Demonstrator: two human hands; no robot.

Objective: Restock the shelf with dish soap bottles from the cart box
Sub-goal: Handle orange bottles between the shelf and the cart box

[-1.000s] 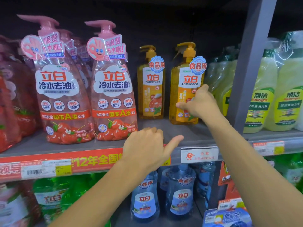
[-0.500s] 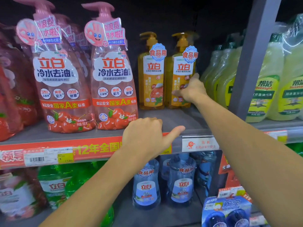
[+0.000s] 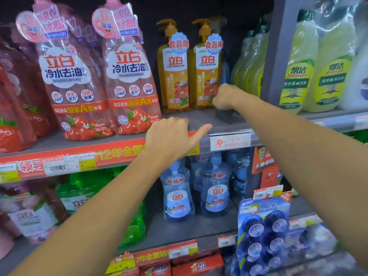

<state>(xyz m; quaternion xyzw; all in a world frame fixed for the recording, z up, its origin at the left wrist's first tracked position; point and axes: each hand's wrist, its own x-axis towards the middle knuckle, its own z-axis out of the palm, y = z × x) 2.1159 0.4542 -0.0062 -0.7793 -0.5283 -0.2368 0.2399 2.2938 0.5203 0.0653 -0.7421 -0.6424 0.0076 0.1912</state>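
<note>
Two orange pump dish soap bottles stand side by side and upright toward the back of the grey shelf (image 3: 201, 120): the left orange bottle (image 3: 175, 76) and the right orange bottle (image 3: 206, 76). My right hand (image 3: 226, 97) is curled into a fist at the lower right corner of the right orange bottle, knuckles against it, with nothing visibly held. My left hand (image 3: 171, 136) holds the shelf's front edge, fingers bent over the top and thumb stretched along the red price strip (image 3: 119, 153). No cart or box is in view.
Large pink pump bottles (image 3: 129, 80) fill the shelf to the left. Pale green bottles (image 3: 247, 68) stand right of the orange ones, beyond them a grey upright post (image 3: 278, 46). Blue bottles (image 3: 177, 194) stand on the shelf below, and a blue blister pack (image 3: 264, 228) hangs at lower right.
The right orange bottle has slid left and back until it stands beside the left one. My right hand dropped to its base and curled into a fist. My left hand stayed on the shelf edge.
</note>
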